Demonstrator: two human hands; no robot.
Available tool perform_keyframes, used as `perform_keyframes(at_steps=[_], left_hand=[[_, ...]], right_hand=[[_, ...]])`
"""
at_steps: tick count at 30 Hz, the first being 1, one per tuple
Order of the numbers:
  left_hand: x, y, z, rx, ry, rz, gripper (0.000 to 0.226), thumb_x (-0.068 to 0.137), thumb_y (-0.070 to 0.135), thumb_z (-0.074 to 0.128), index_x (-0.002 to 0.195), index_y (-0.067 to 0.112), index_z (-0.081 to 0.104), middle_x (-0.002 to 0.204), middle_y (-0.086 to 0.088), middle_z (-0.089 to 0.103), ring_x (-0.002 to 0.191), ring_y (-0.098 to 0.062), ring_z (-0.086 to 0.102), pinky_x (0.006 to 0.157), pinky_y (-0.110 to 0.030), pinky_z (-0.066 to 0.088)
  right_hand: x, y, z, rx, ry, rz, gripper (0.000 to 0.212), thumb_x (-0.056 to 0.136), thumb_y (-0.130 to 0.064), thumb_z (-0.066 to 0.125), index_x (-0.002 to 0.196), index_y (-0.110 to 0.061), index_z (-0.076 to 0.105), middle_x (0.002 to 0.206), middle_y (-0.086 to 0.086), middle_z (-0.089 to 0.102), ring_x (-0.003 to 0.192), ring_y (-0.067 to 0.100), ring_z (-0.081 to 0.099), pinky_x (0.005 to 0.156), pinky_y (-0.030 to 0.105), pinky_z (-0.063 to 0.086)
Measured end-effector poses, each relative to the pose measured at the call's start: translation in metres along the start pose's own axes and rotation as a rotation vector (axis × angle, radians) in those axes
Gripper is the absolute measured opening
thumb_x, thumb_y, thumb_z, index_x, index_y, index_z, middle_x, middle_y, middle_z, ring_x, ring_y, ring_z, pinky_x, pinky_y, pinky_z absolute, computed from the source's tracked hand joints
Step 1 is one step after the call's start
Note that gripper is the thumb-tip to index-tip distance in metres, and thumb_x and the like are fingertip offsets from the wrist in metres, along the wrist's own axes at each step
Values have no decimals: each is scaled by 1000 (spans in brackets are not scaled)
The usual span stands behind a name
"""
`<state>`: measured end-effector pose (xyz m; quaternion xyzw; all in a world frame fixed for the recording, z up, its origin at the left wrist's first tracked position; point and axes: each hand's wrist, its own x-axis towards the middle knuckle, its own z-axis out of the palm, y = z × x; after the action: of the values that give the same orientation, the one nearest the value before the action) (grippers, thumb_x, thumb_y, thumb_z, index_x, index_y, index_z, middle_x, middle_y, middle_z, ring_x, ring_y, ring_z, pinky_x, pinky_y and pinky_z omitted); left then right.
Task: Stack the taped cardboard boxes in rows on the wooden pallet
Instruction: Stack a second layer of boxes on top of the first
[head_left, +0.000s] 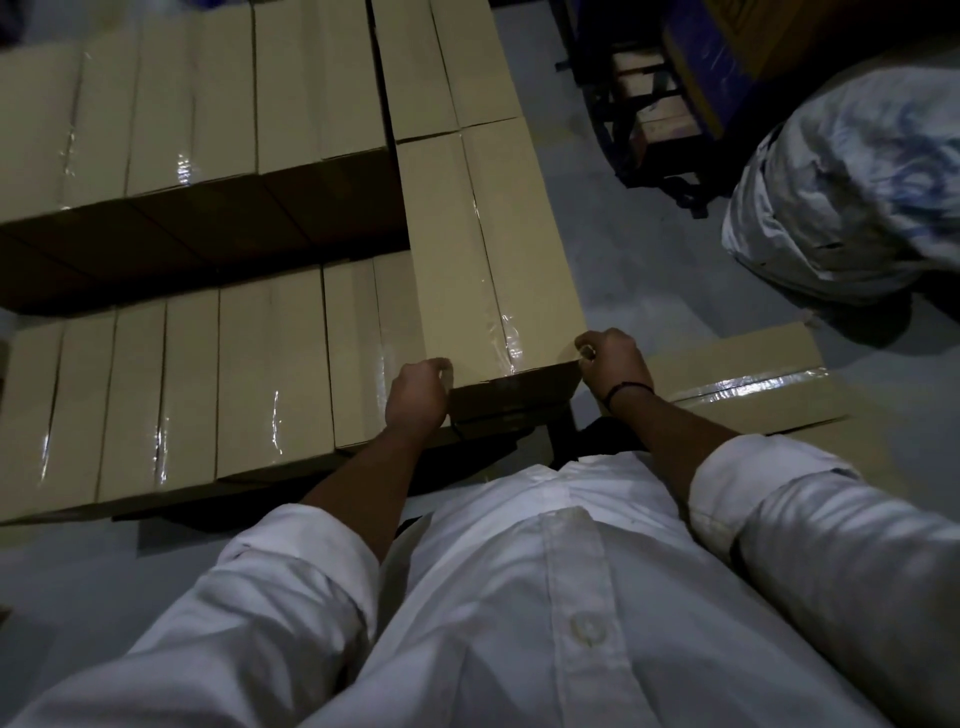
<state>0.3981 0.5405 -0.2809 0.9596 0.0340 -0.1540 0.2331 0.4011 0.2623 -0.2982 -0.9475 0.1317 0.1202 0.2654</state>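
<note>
Cardboard, taped along its seam, forms the long box (488, 249) that is gripped at its near corners by the left hand (418, 397) and right hand (615, 364), whose curled fingertips are partly hidden. It is held over the right end of the lower row of boxes (270, 374); the pallet is hidden beneath, in shadow.

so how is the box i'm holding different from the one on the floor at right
The held box is gripped at near corners by left hand and right hand; the floor box lies untouched. The held box points away from you; the floor box lies crosswise. Both are tan, taped.
</note>
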Motion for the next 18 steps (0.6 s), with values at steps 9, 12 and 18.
perform_keyframes(at_steps=[9,12,18], left_hand=[[-8,6,-11,-10,-26,30,29,102,16,56,128,12,66,114,-14,72,92,-26,69,84,-37,59],[-14,10,-26,-2,-11,76,47,102,23,59,148,15,52,134,-11,65,117,-25,63,94,-32,49],[-19,20,-58,18,40,126,55,99,24,63,151,20,48,142,-4,60,126,-21,57,96,-30,47]], right_hand=[[-11,-11,-3,-102,-32,-43,22,91,-8,62,111,-5,69,124,20,52,112,40,54,94,43,51],[-19,-27,-10,-87,-4,-93,31,94,-14,61,123,-12,69,141,17,49,125,39,48,102,44,48],[-30,-65,-26,-95,-12,-144,41,94,-21,63,136,-20,62,150,8,45,135,30,41,110,41,39]])
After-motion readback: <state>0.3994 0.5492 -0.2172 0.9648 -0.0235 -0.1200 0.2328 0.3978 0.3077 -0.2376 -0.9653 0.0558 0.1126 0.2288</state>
